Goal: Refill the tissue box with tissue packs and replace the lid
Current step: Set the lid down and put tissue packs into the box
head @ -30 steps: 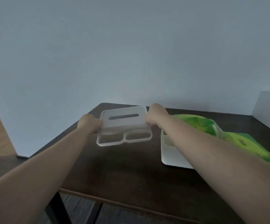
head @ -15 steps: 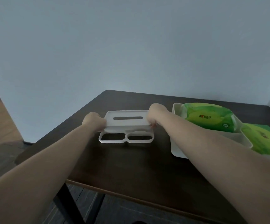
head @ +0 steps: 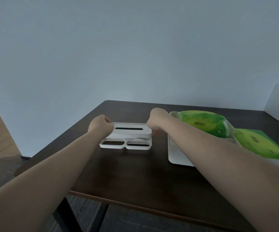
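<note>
The white lid [head: 130, 133], with a long slot on top and two oval openings along its near side, rests on the dark table [head: 135, 173] left of the box. My left hand [head: 100, 125] grips its left end and my right hand [head: 156, 120] grips its right end. The white tissue box [head: 175, 153] stands open to the right, with a green tissue pack [head: 205, 124] lying in it. My right forearm hides part of the box.
A second green tissue pack [head: 260, 144] lies right of the box, near the table's right side. A pale wall stands close behind the table. The table's front edge runs below my forearms, with dark floor beneath.
The lid came down from a tilted hold above the table to rest on it, both hands still on its ends. The camera view shifted, showing more of the box and packs.
</note>
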